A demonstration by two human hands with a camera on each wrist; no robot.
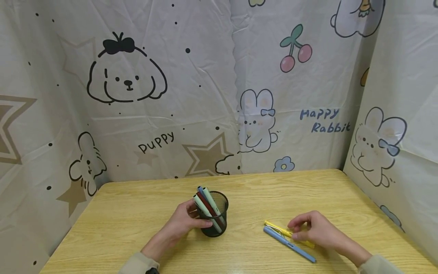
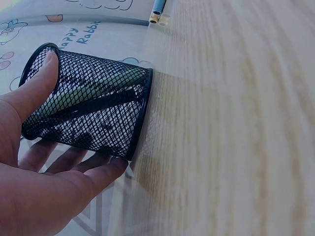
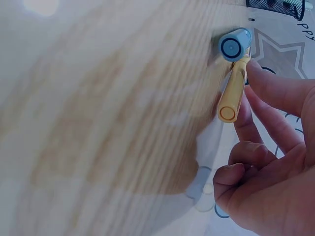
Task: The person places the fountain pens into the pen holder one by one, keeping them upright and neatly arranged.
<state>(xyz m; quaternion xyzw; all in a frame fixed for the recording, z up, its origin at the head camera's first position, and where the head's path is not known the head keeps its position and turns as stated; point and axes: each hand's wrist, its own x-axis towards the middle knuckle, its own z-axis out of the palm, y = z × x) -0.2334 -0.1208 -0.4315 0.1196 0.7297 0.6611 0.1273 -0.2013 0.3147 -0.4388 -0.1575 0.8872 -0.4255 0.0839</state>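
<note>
My left hand grips a black mesh pen holder from its left side, thumb across the front near the rim and fingers behind. The holder stands on the table, tilted slightly in the head view, with several pens in pale green, dark red and blue leaning inside. To the right, my right hand hovers over a yellow pen, thumb and forefinger right at its barrel. The other fingers are loosely bent. A blue pen lies alongside the yellow one on its near side.
The wooden table has its far edge against a cloth backdrop printed with cartoon animals and stars. More of this cloth hangs along the left and right sides. Both pens lie to the right of the holder.
</note>
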